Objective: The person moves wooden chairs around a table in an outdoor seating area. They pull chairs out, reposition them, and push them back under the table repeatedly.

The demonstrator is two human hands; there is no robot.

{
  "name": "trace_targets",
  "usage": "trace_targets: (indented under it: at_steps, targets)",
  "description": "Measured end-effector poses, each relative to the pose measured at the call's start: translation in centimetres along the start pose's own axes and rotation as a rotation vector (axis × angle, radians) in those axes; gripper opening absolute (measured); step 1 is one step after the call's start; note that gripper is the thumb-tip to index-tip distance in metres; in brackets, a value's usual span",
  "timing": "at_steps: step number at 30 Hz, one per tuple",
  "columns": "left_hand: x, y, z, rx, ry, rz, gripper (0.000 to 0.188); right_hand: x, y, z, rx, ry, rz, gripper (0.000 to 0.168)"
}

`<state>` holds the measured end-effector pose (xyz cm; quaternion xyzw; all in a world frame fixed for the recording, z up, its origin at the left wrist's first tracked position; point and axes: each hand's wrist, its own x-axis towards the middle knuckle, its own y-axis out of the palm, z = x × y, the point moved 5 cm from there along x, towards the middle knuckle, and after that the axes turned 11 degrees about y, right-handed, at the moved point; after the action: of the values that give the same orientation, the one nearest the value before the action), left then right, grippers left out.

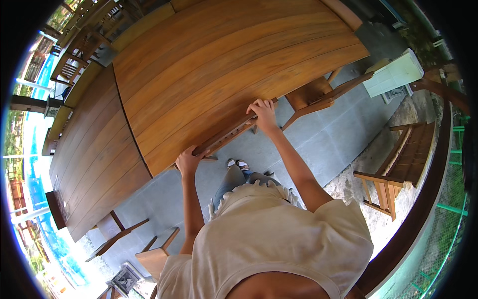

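Both my hands grip the top rail of a wooden chair back [233, 126], which stands against the near edge of a large plank-topped wooden table [224, 71]. My left hand [188, 160] is closed around the rail's left end. Near its right end, my right hand [262, 112] has its fingers curled over the top. Slats show below the rail. The chair's seat is mostly hidden by the back and the tabletop. My feet are on the grey tiled floor [310, 138] just behind the chair.
Another wooden chair [310, 95] stands by the table to the right, with a slatted wooden bench [403, 157] farther right. A second wooden table [93, 149] adjoins on the left. More chairs [119, 237] are at lower left. A pale box-like stand [394, 73] is at upper right.
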<state>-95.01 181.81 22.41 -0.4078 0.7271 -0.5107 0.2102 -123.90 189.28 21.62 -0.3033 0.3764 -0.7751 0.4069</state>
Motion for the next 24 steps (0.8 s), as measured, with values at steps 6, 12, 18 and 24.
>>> trace_targets:
  at_steps: [6, 12, 18, 24]
  targets:
    - [-0.1, -0.8, 0.6, -0.019, 0.205, -0.111, 0.033, -0.2, 0.8, 0.4, 0.007, -0.051, -0.013, 0.036]
    - [-1.1, -1.6, 3.2, -0.071, 0.197, -0.089, 0.032, -3.2, 2.1, 2.3, -0.004, -0.026, 0.002, 0.033]
    - [-3.5, -0.3, 3.8, -0.036, 0.059, -0.015, 0.032, -3.8, 2.0, 2.5, -0.006, -0.059, 0.014, 0.033]
    - [-3.4, -1.1, 4.3, 0.041, 0.082, -0.073, 0.031, -2.4, 2.4, 3.4, -0.057, -0.117, 0.027, 0.034]
